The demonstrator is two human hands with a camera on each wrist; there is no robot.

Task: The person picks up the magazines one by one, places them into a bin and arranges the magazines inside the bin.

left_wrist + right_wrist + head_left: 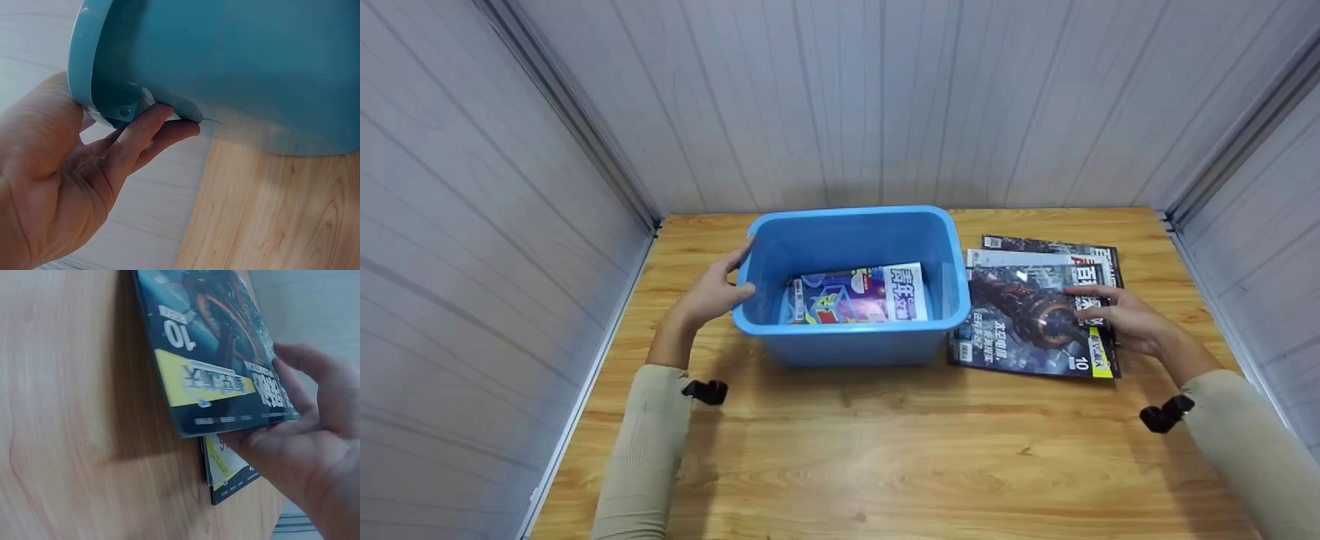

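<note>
Steadying the blue bin (851, 330) at frame centre: left hand (712, 296) on its left rim, thumb over the lip, fingers (147, 132) curled beneath, likely to keep it from sliding. Lying flat inside, one colourful magazine (855, 295). Lifting the near edge of the top dark magazine (1027, 322) from the stack (1054, 251) at centre right: right hand (1125, 319), fingers (270, 444) slid under, thumb above, a loose pinch. All on the wooden table (885, 450).

Head camera looks down and forward over the whole wooden table (840, 450). Left wrist camera sits close at the blue bin (236, 62), at ten o'clock; right wrist camera sits close at the magazines (214, 354), at two o'clock.
</note>
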